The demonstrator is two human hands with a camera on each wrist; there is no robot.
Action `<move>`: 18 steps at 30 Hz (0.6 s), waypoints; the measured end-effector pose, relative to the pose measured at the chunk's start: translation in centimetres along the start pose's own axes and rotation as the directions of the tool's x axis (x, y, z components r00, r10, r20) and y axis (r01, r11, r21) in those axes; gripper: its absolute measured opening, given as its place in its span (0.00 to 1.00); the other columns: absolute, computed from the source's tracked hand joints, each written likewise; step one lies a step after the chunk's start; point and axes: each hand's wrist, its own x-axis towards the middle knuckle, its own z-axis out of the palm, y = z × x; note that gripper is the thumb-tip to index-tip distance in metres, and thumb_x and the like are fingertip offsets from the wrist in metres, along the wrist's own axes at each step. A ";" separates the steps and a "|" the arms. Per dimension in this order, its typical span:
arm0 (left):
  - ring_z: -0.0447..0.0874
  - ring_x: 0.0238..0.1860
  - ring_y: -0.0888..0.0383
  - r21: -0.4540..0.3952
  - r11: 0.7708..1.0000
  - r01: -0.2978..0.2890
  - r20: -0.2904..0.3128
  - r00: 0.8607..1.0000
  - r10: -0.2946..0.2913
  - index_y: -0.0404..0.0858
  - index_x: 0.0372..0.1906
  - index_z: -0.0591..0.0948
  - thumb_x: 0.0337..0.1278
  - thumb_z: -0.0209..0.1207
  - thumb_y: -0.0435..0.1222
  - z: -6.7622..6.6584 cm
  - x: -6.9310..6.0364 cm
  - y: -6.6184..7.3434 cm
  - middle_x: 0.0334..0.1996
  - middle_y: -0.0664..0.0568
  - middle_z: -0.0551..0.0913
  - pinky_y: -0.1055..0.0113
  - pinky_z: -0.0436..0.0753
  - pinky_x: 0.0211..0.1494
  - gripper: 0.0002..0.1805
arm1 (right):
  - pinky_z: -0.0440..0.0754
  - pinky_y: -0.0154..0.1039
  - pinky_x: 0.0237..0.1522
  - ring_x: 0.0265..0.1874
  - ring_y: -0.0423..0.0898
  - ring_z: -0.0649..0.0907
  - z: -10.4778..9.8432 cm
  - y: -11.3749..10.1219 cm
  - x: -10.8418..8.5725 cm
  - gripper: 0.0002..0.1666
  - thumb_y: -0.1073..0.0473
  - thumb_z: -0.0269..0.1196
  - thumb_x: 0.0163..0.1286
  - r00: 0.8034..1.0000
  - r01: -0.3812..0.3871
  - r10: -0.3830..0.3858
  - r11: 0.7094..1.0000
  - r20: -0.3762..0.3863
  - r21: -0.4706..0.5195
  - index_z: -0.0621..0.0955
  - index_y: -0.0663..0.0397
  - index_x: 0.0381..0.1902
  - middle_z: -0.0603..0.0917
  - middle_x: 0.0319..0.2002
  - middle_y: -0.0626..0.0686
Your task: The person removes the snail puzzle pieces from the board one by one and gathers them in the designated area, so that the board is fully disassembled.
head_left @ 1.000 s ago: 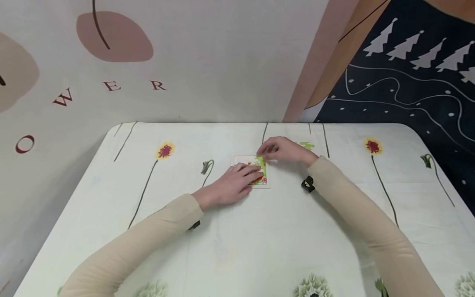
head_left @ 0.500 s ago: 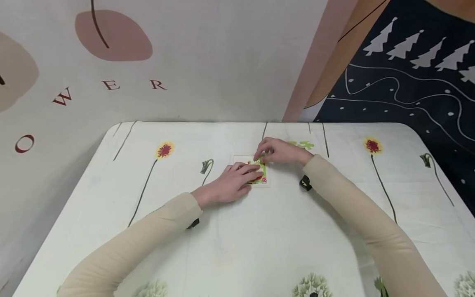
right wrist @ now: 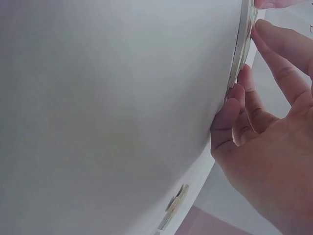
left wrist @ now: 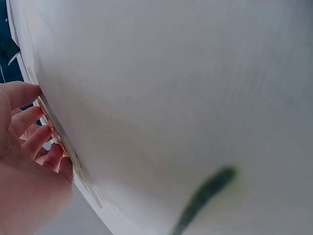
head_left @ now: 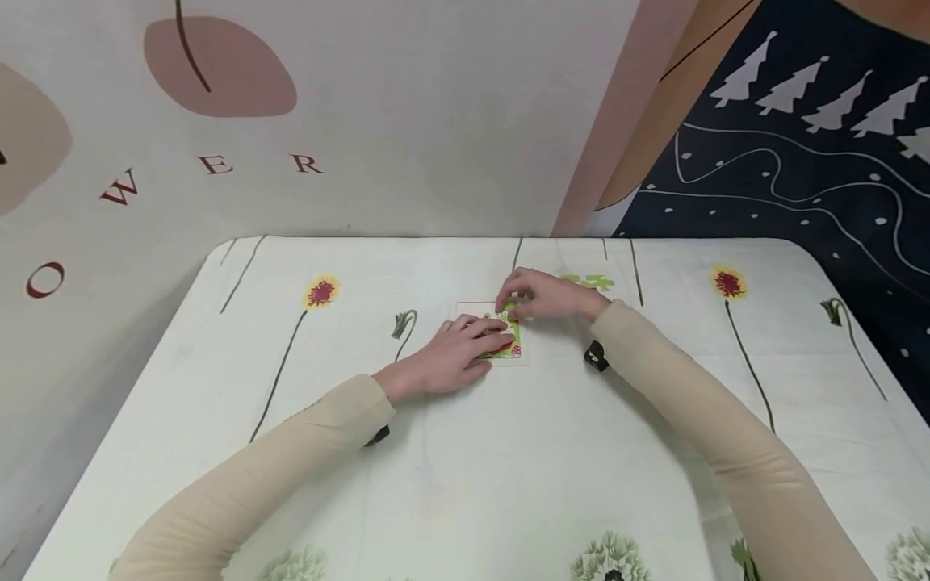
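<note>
A thin, square, pale-bordered board point(head_left: 475, 309) with a printed picture in green and red lies flat on the counter point(head_left: 465, 468), beneath the left fingers and at the tips of the right. The left hand point(head_left: 452, 357) rests on it, fingers extended and loosely spread, grasping nothing. The right hand point(head_left: 548, 294) bends its fingers at the board's far right corner; whether they pinch a piece cannot be told. Within the border, pale surface shows beyond the left fingers; green and red print shows between and right of them. Flat, irregular green pieces point(head_left: 599, 282), two patches visible, their exact count unclear, lie to the right of the right fingers. White cloth printed with flowers covers the counter. Well beyond the fingers, a pale wall hanging point(head_left: 436, 121) bears four letters; navy fabric point(head_left: 857, 250) with white trees hangs at right.
</note>
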 end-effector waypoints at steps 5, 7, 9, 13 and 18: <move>0.59 0.65 0.47 0.006 1.000 0.008 0.003 1.000 -0.008 0.44 0.69 0.70 0.68 0.52 0.37 0.0 0.0 0.0 0.68 0.49 0.64 0.49 0.64 0.56 0.25 | 0.68 0.47 0.50 0.47 0.52 0.73 0.1 0.3 0.2 0.09 0.68 0.64 0.63 0.998 0.059 -0.059 0.998 -0.005 -0.002 0.84 0.54 0.40 0.76 0.49 0.55; 0.59 0.65 0.47 0.005 1.000 0.008 0.004 1.000 -0.008 0.44 0.69 0.70 0.68 0.52 0.37 0.0 0.0 0.1 0.68 0.49 0.64 0.49 0.63 0.57 0.25 | 0.69 0.47 0.50 0.46 0.52 0.73 0.1 0.3 0.2 0.09 0.69 0.64 0.62 0.997 0.076 -0.076 0.997 -0.005 0.003 0.84 0.55 0.40 0.77 0.48 0.55; 0.59 0.65 0.47 0.008 1.000 0.008 0.005 1.000 -0.009 0.45 0.69 0.70 0.69 0.51 0.37 0.0 0.0 0.1 0.69 0.49 0.64 0.49 0.63 0.57 0.25 | 0.69 0.46 0.49 0.44 0.51 0.73 0.0 0.3 0.2 0.10 0.69 0.64 0.62 0.997 0.075 -0.075 0.997 -0.005 0.009 0.84 0.55 0.41 0.78 0.47 0.54; 0.59 0.65 0.48 0.006 1.000 0.011 0.011 1.000 -0.011 0.45 0.69 0.69 0.69 0.51 0.37 0.0 0.1 0.1 0.69 0.50 0.64 0.49 0.63 0.56 0.25 | 0.71 0.43 0.45 0.41 0.49 0.75 0.0 0.2 0.0 0.10 0.70 0.62 0.63 0.999 0.039 -0.038 0.999 -0.014 0.032 0.84 0.54 0.41 0.79 0.43 0.51; 0.58 0.66 0.49 0.009 1.000 0.019 0.016 1.000 -0.019 0.45 0.70 0.69 0.69 0.50 0.37 0.1 0.1 0.1 0.69 0.51 0.63 0.50 0.63 0.57 0.25 | 0.72 0.42 0.42 0.39 0.49 0.75 0.1 0.2 0.0 0.09 0.71 0.59 0.65 0.999 0.016 -0.012 0.997 -0.048 0.076 0.81 0.56 0.41 0.78 0.38 0.52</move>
